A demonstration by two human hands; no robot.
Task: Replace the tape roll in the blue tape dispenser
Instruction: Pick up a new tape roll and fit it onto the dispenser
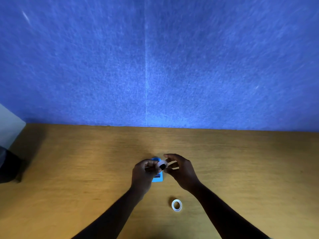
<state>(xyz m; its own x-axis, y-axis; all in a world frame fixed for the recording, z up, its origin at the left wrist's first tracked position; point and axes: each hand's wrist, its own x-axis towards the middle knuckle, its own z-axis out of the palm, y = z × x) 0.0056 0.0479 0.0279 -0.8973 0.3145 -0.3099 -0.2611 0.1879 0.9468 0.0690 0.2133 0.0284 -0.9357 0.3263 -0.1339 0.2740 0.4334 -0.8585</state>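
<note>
The blue tape dispenser [158, 177] lies on the wooden table [69, 169], mostly hidden under my left hand [144, 175]. Just above the dispenser, that hand pinches a whitish tape roll with a black hub [162, 165] between its fingertips. My right hand [181, 169] hovers close to the right of that roll with fingers spread and curved around it; whether they touch it I cannot tell. A second clear-white tape roll [177, 205] lies flat on the table nearer to me, between my forearms.
A blue felt partition [155, 66] rises along the table's far edge. A dark object [8, 166] sits at the left edge of the view, beside a pale wall [8, 125].
</note>
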